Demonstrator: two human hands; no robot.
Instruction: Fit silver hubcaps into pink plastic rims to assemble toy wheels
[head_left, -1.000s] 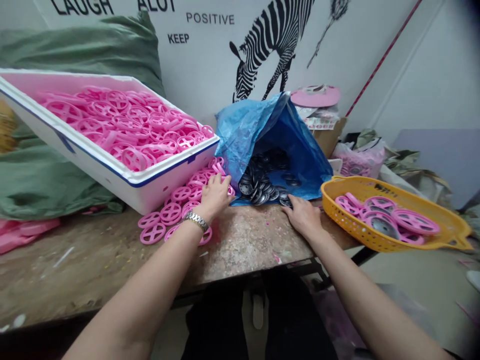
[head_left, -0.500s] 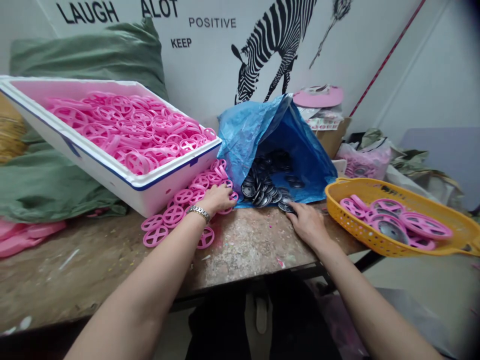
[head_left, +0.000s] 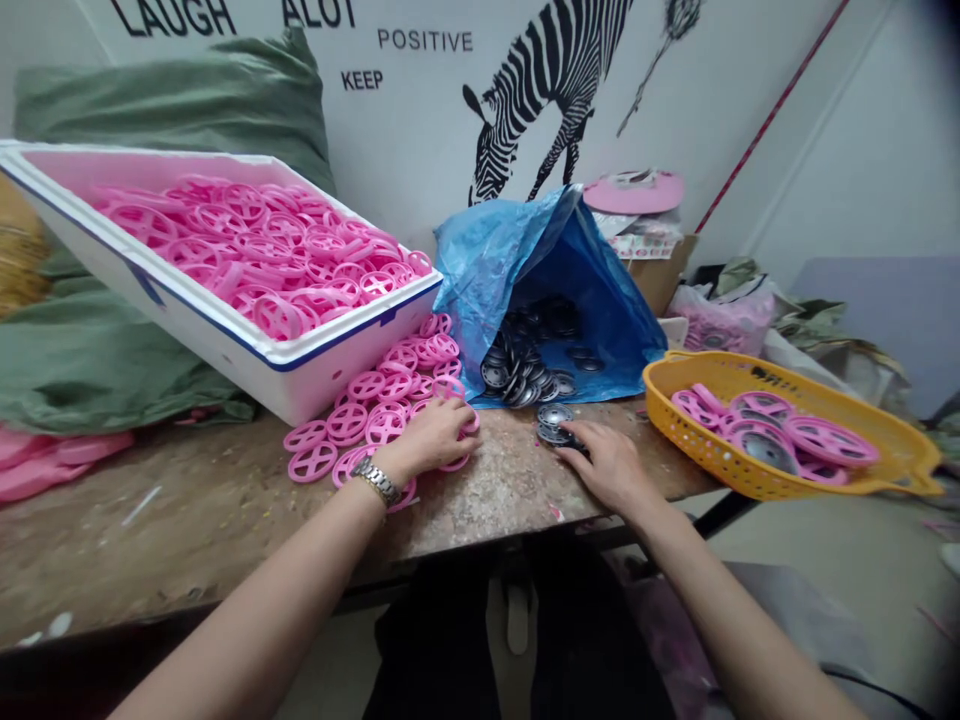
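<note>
At the right end of a pile of pink spoked wheels point(head_left: 386, 422), my left hand point(head_left: 429, 437) is closed with curled fingers on a pink wheel point(head_left: 471, 424). My left fingertips are partly hidden. Grey wheel discs point(head_left: 553, 418) lie on the table before the blue bag's mouth. My right hand point(head_left: 609, 463) is closed on them at their right side, thumb towards me. More dark grey discs point(head_left: 517, 365) are heaped inside the blue plastic bag point(head_left: 480, 260).
A tilted white foam box point(head_left: 300, 385) full of pink wheels stands at left, before green sacks point(head_left: 180, 110). On the right, a yellow basket point(head_left: 675, 420) holds pink wheels, some with grey centres. The worn table's point(head_left: 487, 510) front edge is close to me.
My right hand has drawn grey discs out of the bag mouth, towards me and slightly left. My left hand has pulled nearer, dragging some pink wheels along.
</note>
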